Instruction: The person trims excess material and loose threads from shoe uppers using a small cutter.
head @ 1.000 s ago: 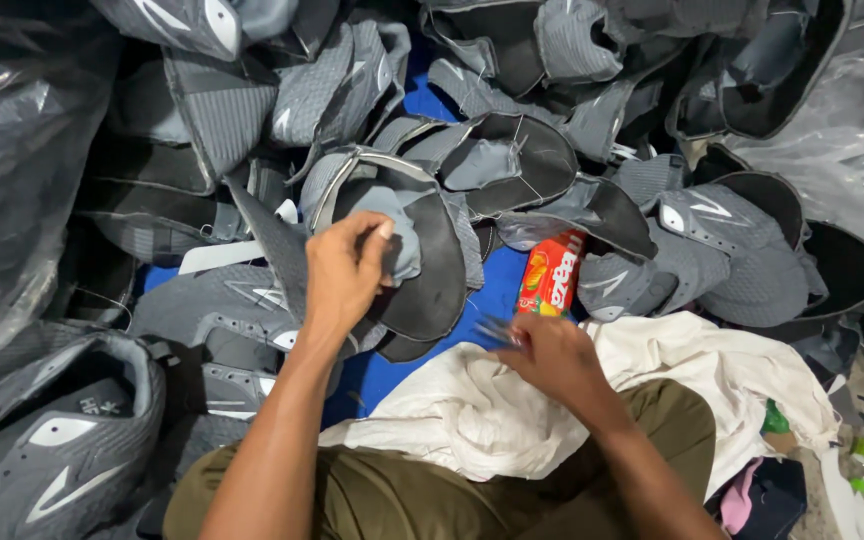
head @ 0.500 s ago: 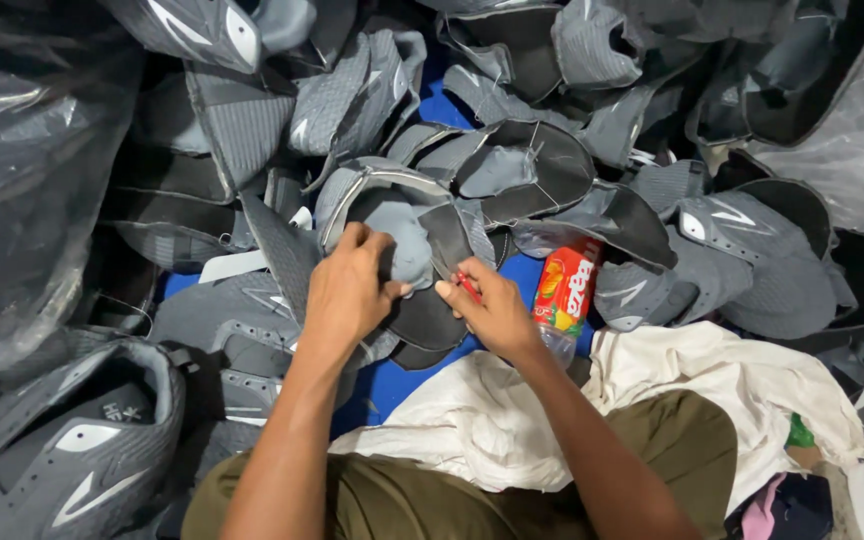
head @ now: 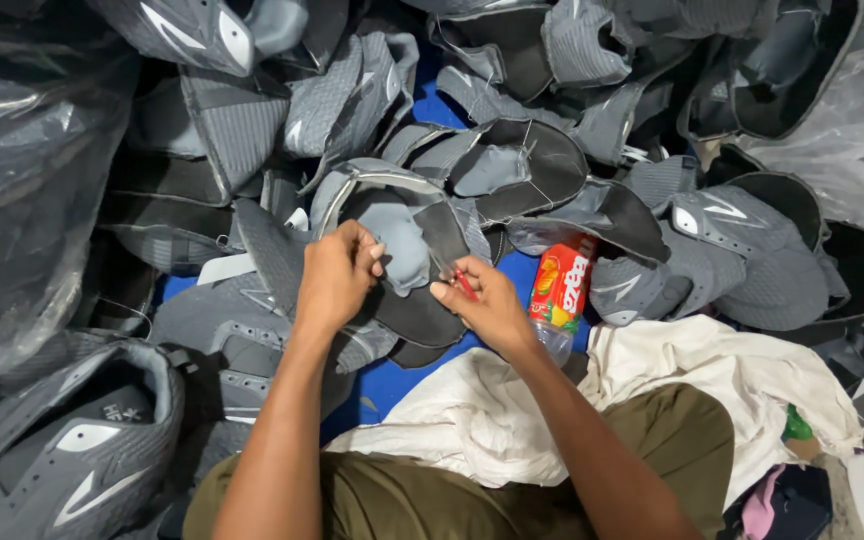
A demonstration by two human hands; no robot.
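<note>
Nearest the camera, olive-green trousers [head: 422,500] cover the person's lap, with a crumpled cream cloth [head: 512,420] draped over them and spilling to the right. Just beyond, the left hand [head: 335,280] pinches the edge of a grey shoe upper [head: 402,245] between thumb and curled fingers, holding it up over a blue sheet [head: 392,380]. The right hand [head: 487,305] is closed around a small red-handled tool [head: 464,285], its thin metal tip touching the same upper. The upper is soft knitted fabric with a smooth pale lining and a dark inner face. Just right of the right hand lies a plastic bottle [head: 562,290] with an orange and red label, tilted on the sheet. Around and behind, many more grey uppers [head: 732,250] lie heaped, ribbed in texture, some with white stripes. At left, a clear plastic bag [head: 22,180], glossy and wrinkled, holds dark pieces; what they are cannot be told. Another clear bag [head: 852,140] bulges at far right.
</note>
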